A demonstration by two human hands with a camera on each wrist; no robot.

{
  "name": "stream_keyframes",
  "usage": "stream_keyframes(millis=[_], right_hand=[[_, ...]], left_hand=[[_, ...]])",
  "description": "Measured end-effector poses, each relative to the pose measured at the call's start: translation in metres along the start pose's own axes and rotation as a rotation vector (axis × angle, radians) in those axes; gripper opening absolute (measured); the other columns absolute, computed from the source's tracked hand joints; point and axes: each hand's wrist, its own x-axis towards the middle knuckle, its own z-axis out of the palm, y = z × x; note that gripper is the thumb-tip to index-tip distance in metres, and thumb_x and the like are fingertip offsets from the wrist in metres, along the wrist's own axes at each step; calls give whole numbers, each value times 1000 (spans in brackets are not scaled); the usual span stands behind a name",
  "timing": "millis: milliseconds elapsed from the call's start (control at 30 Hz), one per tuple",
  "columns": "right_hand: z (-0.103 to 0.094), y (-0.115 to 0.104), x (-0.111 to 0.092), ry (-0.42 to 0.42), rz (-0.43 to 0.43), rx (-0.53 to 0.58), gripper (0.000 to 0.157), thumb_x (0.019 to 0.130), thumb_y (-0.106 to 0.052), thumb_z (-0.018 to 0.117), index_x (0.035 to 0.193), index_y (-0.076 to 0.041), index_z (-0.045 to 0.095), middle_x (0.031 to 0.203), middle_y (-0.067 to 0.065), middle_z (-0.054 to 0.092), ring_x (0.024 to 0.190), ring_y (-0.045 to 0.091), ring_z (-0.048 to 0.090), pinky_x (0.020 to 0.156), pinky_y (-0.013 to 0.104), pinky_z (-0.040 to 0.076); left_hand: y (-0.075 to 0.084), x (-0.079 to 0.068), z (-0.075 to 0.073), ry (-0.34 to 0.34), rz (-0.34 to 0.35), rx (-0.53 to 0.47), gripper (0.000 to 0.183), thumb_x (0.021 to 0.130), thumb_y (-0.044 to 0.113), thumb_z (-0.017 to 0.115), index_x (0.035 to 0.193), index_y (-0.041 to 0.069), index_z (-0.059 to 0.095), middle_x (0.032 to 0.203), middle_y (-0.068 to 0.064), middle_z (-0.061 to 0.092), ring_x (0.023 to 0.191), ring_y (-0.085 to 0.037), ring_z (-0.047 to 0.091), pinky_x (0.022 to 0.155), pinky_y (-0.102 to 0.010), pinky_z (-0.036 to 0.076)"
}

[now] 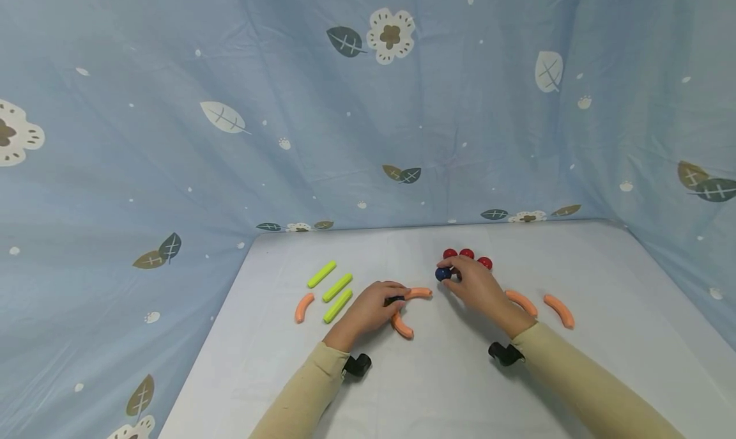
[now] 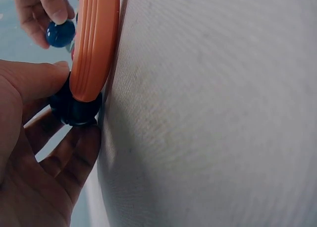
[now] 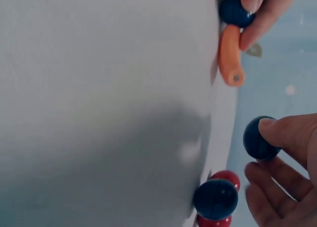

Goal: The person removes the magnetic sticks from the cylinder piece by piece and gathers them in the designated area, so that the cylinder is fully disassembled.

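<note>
In the head view, my left hand (image 1: pixel 374 306) grips a dark blue ball (image 2: pixel 75 107) low at the table. Two curved orange pieces meet this ball: one (image 1: pixel 418 293) points right, another (image 1: pixel 402 326) points toward me. My right hand (image 1: pixel 476 285) pinches a second blue ball (image 3: pixel 260 139) between thumb and fingers, raised above the tabletop. Under that hand a third blue ball (image 3: pixel 216 199) rests on the table, beside several red balls (image 1: pixel 485 262) with small white dots. How firmly the orange pieces join the gripped ball is partly hidden by my fingers.
Several lime-green sticks (image 1: pixel 337 305) lie left of my left hand, with a curved orange piece (image 1: pixel 304 308) beside them. Two more orange pieces, one inner (image 1: pixel 521 303) and one outer (image 1: pixel 559 311), lie at the right. A blue patterned cloth (image 1: pixel 356 107) hangs behind the white table (image 1: pixel 448 388).
</note>
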Motion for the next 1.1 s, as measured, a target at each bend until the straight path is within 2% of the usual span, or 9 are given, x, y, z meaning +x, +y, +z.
stream_keyframes(millis=[333,667,1100], right_hand=[[9,15,19,101,-111,-151,35,83,-13,85,117,-10,74,111,11,73,107,37,62,90,54,51],[16,20,23,87,-37,-153,34,84,-19,84,116,-12,76,107,9,75,106,37,62,91,57,45],[17,22,23,52,-25,-120,37,87,-19,82,122,-10,74,117,13,73,111,41,62,93,60,48]], left_hand=[[1,-2,-2,1,7,-6,36,103,23,62,140,19,64,143,-2,59,133,-23,54,104,-39,49],[1,-1,-1,-1,-10,-8,35,104,27,62,139,21,65,143,0,58,134,-22,53,106,-40,47],[2,-2,-2,-2,-21,-28,35,104,27,62,139,22,65,143,1,58,134,-21,52,107,-40,47]])
